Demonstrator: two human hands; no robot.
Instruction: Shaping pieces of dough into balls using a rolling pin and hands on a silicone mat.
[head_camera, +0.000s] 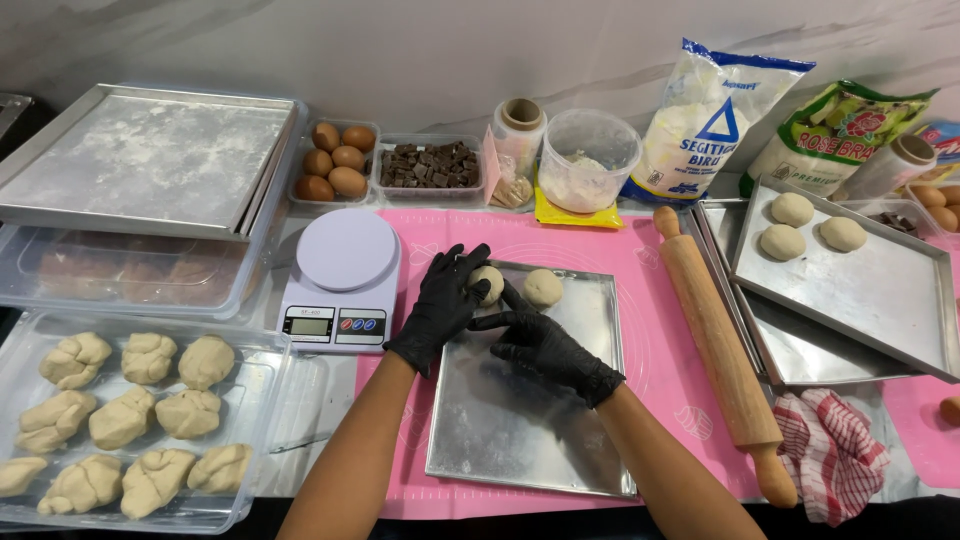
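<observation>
Clear plastic tub, far left: holding eleven knotted dough lumps. Above it, floured metal trays are sitting on a lidded container. Digital scale: standing beside the pink mat. Left hand, black-gloved: cupping a small dough ball at the top edge of the steel tray on the mat, fingers curled around it in a loose grasp. Right hand, black-gloved: lying flat on the tray just beside that ball, forefinger touching it, holding nothing. Second dough ball: resting just right of the first. Wooden rolling pin: lying diagonally at the mat's edge. Right-hand tray: bearing three more balls. Checked cloth: lying below.
</observation>
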